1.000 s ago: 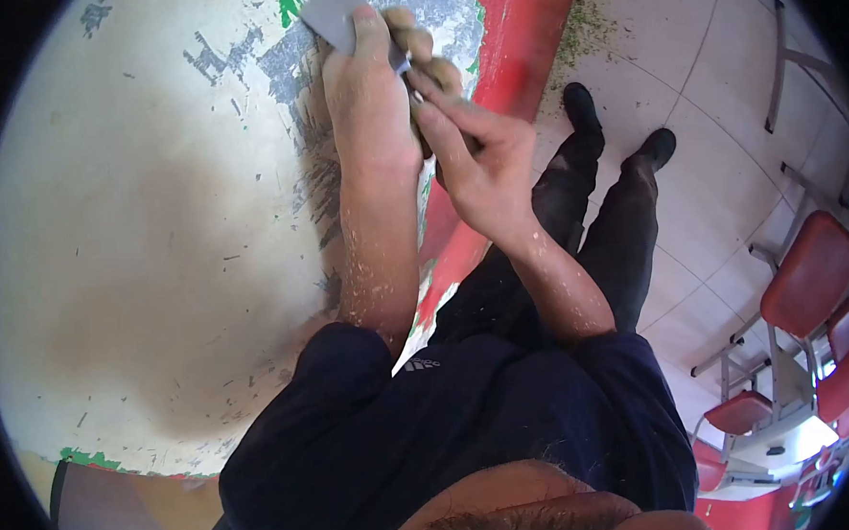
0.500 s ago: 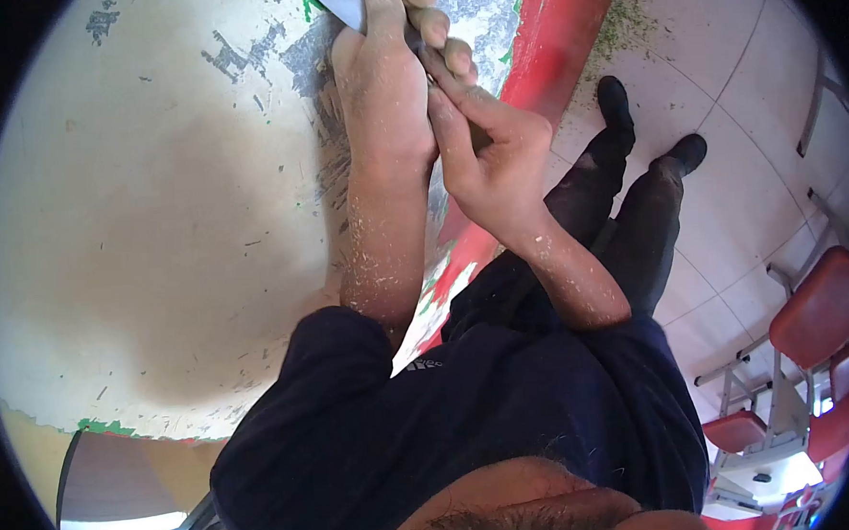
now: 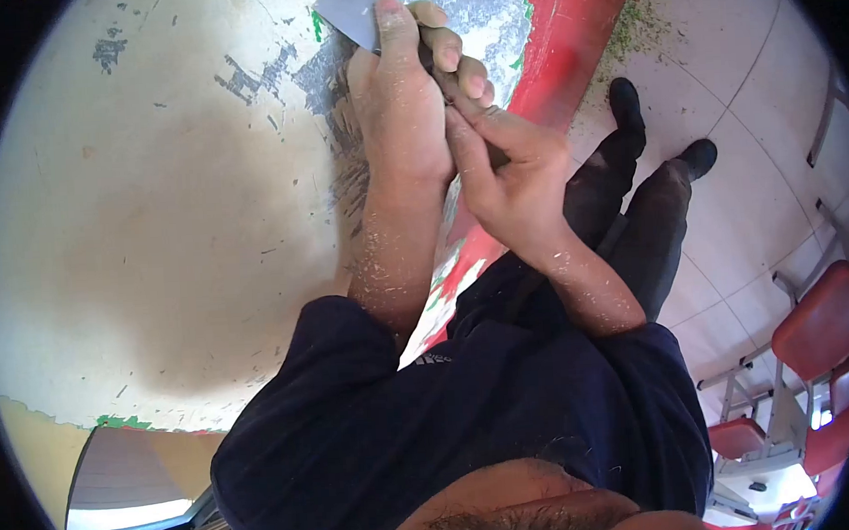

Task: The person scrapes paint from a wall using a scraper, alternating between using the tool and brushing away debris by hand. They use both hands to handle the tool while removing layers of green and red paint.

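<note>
A scraper [image 3: 346, 10] with a flat grey metal blade is at the top of the head view, close to the scuffed paint of the wall. My left hand [image 3: 402, 108] is closed around it, thumb laid along the base of the blade. Its handle is mostly hidden in my grip. My right hand [image 3: 516, 179] is closed against my left hand, its fingers and thumb pressed around what looks like the handle's lower end. Pale flakes cling to both forearms.
The large whitish wall [image 3: 182, 220] has grey bare patches and green paint edges, bordered by a red painted band [image 3: 576, 36]. Greenish paint flakes [image 3: 638, 28] litter the tiled floor [image 3: 720, 221]. Red chairs [image 3: 818, 321] with metal frames stand at right.
Both hands and the scraper sit slightly further right and lower in view, with more of the blade showing. The surroundings shift a little too. The grip looks the same.
</note>
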The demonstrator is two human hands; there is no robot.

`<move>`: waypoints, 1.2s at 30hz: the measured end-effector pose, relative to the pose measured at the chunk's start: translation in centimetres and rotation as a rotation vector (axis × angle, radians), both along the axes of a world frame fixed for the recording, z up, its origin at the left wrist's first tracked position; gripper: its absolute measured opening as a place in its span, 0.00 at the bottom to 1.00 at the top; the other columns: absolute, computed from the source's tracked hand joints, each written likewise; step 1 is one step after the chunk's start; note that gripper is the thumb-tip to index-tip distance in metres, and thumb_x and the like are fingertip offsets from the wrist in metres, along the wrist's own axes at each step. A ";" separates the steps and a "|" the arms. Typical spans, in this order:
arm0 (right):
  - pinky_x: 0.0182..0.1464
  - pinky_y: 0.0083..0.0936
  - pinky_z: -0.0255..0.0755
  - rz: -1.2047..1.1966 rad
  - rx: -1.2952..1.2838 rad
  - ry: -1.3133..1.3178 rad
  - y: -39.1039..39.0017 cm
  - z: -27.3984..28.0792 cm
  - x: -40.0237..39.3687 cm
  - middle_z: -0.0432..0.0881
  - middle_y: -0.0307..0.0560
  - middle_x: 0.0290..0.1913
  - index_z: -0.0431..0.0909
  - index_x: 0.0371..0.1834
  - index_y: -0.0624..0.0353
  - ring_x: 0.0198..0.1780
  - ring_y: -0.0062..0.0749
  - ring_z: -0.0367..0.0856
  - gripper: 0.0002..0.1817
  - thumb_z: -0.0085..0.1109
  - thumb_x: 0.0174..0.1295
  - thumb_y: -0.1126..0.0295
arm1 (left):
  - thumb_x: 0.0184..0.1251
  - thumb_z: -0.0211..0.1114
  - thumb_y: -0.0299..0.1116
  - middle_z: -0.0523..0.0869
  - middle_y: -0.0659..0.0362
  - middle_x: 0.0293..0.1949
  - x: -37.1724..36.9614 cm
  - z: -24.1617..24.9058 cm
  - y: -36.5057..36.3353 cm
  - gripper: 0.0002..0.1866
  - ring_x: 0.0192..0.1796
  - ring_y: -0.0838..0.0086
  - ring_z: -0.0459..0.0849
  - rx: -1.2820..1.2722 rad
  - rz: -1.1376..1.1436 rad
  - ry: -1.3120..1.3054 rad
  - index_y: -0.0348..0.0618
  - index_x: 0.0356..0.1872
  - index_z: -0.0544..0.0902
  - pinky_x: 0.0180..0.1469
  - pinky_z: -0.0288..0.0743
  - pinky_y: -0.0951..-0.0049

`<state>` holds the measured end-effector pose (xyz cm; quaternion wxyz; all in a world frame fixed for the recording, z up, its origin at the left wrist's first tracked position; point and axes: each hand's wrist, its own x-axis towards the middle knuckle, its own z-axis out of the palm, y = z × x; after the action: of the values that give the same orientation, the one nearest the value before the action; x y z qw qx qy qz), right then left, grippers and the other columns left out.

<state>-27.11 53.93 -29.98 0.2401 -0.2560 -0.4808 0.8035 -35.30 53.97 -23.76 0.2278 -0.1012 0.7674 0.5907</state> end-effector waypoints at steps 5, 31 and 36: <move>0.21 0.28 0.67 0.022 -0.078 0.038 -1.0 0.2 1.2 0.76 0.55 0.19 0.85 0.37 0.62 0.16 0.36 0.75 0.06 0.63 0.57 0.75 | 0.79 0.42 0.46 0.65 0.67 0.21 0.7 0.2 -0.8 0.17 0.20 0.79 0.67 -0.066 0.033 0.000 0.45 0.35 0.70 0.24 0.69 0.74; 0.21 0.20 0.61 0.207 -0.264 0.082 0.4 -0.8 -0.5 0.68 0.47 0.14 0.86 0.34 0.63 0.20 0.11 0.61 0.07 0.65 0.60 0.69 | 0.78 0.44 0.45 0.67 0.62 0.18 -0.3 0.3 -0.6 0.19 0.17 0.72 0.70 -0.025 0.111 0.080 0.42 0.33 0.70 0.24 0.71 0.68; 0.30 0.16 0.66 0.334 -0.300 0.043 1.0 -0.9 1.2 0.76 0.38 0.24 0.83 0.42 0.67 0.29 0.12 0.67 0.08 0.61 0.63 0.74 | 0.78 0.44 0.45 0.67 0.62 0.19 1.0 -0.6 -1.3 0.18 0.18 0.72 0.70 -0.074 0.114 0.005 0.41 0.33 0.69 0.23 0.71 0.68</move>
<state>-25.93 54.98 -30.92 0.0730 -0.1885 -0.3865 0.8999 -34.26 52.70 -24.31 0.1880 -0.1516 0.7824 0.5740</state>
